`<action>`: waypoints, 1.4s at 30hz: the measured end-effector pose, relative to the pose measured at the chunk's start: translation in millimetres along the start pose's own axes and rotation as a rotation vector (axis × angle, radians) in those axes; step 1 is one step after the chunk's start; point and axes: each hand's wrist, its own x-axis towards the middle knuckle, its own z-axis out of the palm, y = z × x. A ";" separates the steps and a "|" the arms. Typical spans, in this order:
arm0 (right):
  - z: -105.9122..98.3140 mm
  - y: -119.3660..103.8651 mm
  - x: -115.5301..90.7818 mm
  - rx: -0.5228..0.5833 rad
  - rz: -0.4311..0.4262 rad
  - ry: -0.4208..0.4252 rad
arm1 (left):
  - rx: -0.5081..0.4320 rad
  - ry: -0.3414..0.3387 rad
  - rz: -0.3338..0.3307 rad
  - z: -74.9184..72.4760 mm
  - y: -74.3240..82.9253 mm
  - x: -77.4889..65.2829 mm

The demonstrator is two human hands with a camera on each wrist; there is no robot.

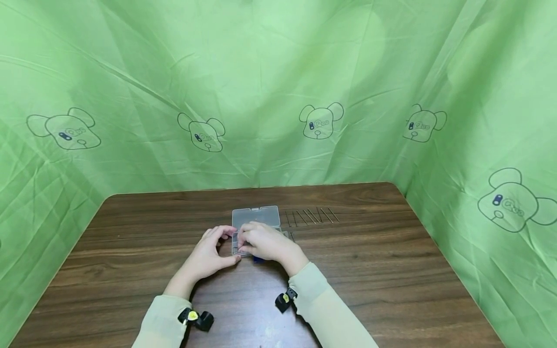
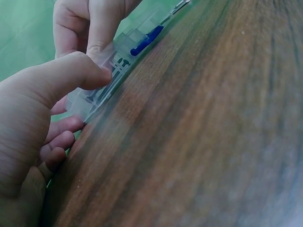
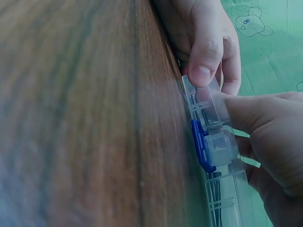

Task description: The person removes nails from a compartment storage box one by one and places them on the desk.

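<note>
A clear plastic box (image 1: 235, 245) with a raised lid (image 1: 256, 215) lies on the table, a blue latch (image 3: 202, 146) on its near side. My left hand (image 1: 208, 253) holds the box's left end, thumb on the near wall and fingers around the far side. Over the box, my right hand (image 1: 267, 241) reaches down with curled fingers into the left compartments. Its thumb (image 2: 102, 28) goes inside the wall; whether the fingertips pinch anything is hidden. Thin dark pieces (image 3: 216, 198) show through the box's wall.
Several thin metal rods (image 1: 309, 216) lie in a row right of the lid. Another short rod (image 1: 293, 237) lies by the box's right end. The brown wooden table (image 1: 370, 270) is bordered by green cloth walls (image 1: 261, 164).
</note>
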 end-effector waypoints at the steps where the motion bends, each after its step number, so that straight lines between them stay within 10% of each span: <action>1: -0.1 0.3 -0.1 0.011 -0.002 0.001 | -0.001 0.000 -0.001 -0.1 -0.1 -0.1; 22: -15.5 6.2 -8.4 0.291 0.060 0.063 | 0.027 -0.006 0.006 -0.3 -2.4 -0.2; 42: -77.7 9.4 -44.0 0.452 0.169 0.231 | 0.001 0.011 0.014 1.1 0.3 -0.4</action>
